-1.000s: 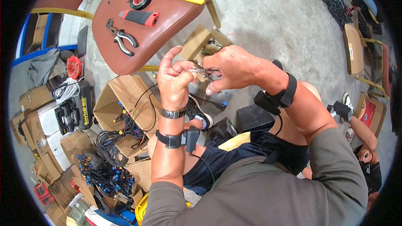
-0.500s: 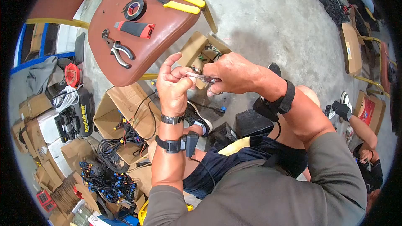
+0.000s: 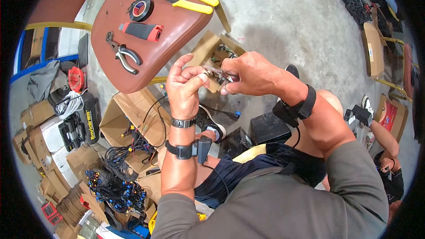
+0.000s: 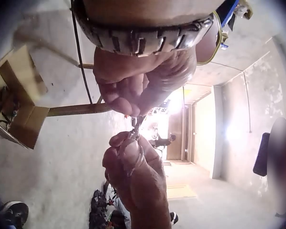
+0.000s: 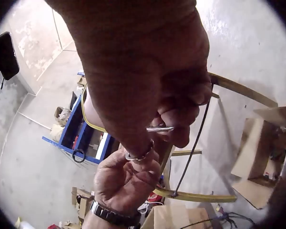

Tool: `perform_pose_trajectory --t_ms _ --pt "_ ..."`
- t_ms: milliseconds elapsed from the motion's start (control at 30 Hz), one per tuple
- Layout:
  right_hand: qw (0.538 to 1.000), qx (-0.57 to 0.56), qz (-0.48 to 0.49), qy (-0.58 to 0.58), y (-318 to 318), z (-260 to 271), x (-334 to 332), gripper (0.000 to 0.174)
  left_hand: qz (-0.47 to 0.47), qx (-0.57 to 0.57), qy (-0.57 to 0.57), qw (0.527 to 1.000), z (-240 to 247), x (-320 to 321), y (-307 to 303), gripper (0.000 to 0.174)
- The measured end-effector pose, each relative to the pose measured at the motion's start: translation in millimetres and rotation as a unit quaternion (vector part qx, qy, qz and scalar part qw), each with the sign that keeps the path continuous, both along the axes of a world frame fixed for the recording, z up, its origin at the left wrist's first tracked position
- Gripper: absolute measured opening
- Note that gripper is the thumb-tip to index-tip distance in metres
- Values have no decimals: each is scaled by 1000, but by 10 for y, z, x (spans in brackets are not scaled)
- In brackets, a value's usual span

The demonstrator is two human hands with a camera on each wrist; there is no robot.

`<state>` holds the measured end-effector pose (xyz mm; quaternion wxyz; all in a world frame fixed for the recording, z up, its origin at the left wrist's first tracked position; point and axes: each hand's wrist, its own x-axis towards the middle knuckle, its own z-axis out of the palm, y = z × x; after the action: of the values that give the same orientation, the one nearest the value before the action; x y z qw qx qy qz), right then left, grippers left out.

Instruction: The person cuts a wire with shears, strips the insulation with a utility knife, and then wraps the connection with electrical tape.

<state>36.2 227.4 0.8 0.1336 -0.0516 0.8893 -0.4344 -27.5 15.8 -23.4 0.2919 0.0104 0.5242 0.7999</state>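
My right hand (image 3: 254,74) grips small silver metal scissors (image 3: 228,78) by the handles, thumb below and fingers above. Their tips point left toward my left hand (image 3: 186,89). That hand is palm up, thumb and forefinger pinched together at the scissors' tips, other fingers loosely bent. What it pinches is mostly hidden; I cannot tell its kind. In the left wrist view, the metal (image 4: 137,123) spans the gap between both hands' fingertips. A bright metal bar (image 5: 159,129) shows by the right fingers in the right wrist view.
On the brown chair seat (image 3: 133,57) lie yellow-handled wire strippers (image 3: 190,1), black tape (image 3: 141,9), a red-and-black utility knife (image 3: 144,31) and pliers (image 3: 123,53). Below stand an open small box (image 3: 210,46) and a carton (image 3: 137,110) by tangled cables (image 3: 117,190). Another person's arm (image 3: 383,141) is at right.
The scissors have turned in my right hand, with their loops showing more now. Both hands stay close together, the left thumb and forefinger still pinched. The chair has shifted slightly left in view.
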Motion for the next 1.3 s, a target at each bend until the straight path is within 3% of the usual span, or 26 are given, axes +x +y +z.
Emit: perform_pose_trajectory --t_ms 600,967,1300 --pt "999 24 33 25 -91 -57 -27 35 46 -22 -27 998 -16 -42 -123 52" --pt "997 28 34 70 -104 -98 14 39 35 -13 -15 999 -48 -19 -117 53" --pt "998 27 42 42 -100 -59 -7 39 17 23 -16 999 -33 5 -93 56"
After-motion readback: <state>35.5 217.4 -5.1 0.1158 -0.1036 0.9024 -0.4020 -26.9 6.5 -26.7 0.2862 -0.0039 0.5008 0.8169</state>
